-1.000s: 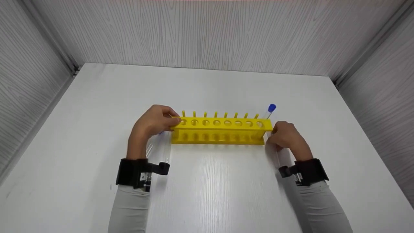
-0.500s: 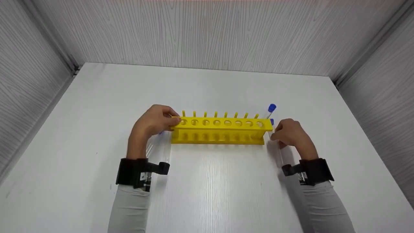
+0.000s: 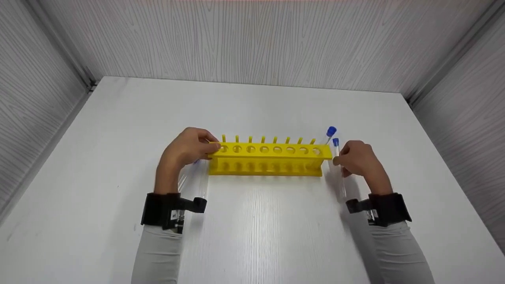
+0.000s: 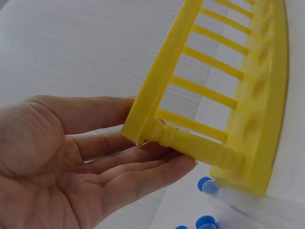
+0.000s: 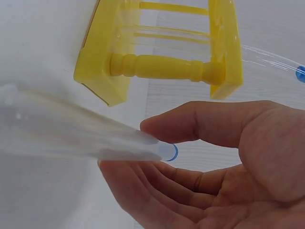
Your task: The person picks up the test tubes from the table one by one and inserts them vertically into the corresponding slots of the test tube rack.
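Observation:
In the head view a yellow test tube rack [image 3: 264,166] stands in the middle of the table. My left hand [image 3: 192,146] grips the left end of its top plate, thumb above and fingers below, as the left wrist view shows. Just off the rack's right end, my right hand [image 3: 357,157] pinches a clear, blue-capped test tube [image 3: 342,183] between thumb and fingers. Its cap [image 3: 335,142] points away from me. Another capped test tube [image 5: 269,57] sticks up at the rack's right end, its lower part showing between the plates in the right wrist view.
More clear tubes [image 3: 203,181] lie by the rack's left end, partly behind the left wrist. Their blue caps [image 4: 206,222] show in the left wrist view. A pale wood-grain panel [image 3: 252,43] rises behind the white table [image 3: 256,236], with side panels left and right.
My right hand has shifted slightly right and away from me, drawing the pinched tube off the rack's end; its blue cap has come into sight. The left hand and rack stay put.

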Motion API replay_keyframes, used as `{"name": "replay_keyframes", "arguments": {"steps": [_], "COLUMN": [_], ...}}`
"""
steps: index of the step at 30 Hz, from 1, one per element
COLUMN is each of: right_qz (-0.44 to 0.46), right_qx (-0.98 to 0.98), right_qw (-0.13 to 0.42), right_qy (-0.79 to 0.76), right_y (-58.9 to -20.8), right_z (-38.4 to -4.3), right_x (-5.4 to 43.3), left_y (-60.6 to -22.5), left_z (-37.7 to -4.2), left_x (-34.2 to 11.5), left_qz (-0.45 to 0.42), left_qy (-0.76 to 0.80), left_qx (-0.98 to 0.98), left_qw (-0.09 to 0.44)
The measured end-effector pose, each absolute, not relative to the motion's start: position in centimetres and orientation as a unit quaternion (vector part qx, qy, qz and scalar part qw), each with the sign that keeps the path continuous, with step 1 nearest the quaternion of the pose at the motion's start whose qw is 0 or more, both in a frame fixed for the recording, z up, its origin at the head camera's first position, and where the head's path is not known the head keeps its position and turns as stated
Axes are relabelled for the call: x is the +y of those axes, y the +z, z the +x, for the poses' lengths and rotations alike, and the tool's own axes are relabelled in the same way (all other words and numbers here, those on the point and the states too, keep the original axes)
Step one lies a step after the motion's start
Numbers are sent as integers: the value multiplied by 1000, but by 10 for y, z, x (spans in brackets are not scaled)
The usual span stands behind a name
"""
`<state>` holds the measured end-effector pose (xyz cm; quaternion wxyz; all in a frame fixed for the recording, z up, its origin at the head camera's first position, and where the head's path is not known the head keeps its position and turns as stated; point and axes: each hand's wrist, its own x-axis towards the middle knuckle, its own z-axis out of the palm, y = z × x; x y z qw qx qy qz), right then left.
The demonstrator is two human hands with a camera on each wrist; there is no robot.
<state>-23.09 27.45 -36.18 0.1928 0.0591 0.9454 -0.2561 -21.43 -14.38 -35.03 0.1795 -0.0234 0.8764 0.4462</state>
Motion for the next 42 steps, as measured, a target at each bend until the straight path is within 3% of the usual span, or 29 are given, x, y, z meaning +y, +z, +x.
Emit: {"name": "replay_keyframes", "arguments": {"steps": [15, 32, 42], "right_qz": [49, 25, 14], "right_qx": [950, 951, 944], "right_qw": [154, 42, 13], "right_qy": [-268, -304, -330], "right_y": [-346, -327, -323], "right_z": [-222, -206, -201], "right_x": [276, 267, 264], "left_y": [-352, -351, -350], "left_z": [-214, -213, -214], "left_x": [-145, -144, -143], "left_qz": [-29, -26, -29], "left_qy": [444, 434, 435], "left_qx": [879, 884, 883], "left_qw": [174, 174, 175]}}
